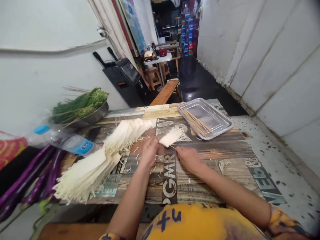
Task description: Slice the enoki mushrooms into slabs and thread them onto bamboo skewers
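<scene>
apparently the left hand point(149, 151) pinches the near end of the small enoki bundle point(172, 136) at mid-table; the right hand point(187, 158) rests curled just right of it, its grip hidden. a loose pinch could let strands splay and scatter toward the tray point(215, 116).
</scene>
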Motion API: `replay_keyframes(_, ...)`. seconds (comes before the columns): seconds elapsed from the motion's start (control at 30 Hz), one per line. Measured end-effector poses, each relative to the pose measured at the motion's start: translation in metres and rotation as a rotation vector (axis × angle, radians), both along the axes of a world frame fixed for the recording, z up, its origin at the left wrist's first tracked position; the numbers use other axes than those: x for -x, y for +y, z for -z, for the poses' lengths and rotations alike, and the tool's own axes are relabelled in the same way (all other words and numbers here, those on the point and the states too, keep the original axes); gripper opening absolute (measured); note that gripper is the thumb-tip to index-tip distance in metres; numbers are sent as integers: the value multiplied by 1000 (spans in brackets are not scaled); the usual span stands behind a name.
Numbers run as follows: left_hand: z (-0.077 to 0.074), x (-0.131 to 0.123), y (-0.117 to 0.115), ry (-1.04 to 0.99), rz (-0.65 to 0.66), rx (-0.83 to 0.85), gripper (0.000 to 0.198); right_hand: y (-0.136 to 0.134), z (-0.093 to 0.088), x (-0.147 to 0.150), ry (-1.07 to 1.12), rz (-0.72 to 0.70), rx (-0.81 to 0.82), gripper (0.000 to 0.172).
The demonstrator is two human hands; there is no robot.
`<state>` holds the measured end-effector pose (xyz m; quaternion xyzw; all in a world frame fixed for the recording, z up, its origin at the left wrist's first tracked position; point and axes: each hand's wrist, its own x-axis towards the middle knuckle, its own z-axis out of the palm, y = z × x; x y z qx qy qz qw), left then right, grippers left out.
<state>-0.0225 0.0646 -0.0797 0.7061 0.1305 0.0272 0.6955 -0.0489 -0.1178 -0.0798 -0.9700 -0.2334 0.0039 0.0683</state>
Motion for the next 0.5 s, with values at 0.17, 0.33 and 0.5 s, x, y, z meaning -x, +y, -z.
replay_keyframes(0.17, 14, 34, 2, -340, 197, -883, 52, 5, -1, 2, 14, -23, 166, 25)
replay_keyframes(0.33, 30, 46, -10, -397, 308, -1339, 62, 2, 3, 3, -68, -118, 237, 28)
replay_keyframes(0.5, 32, 43, -13, -391, 360, -1393, 63, 2, 3, 8, -80, -155, 271, 40)
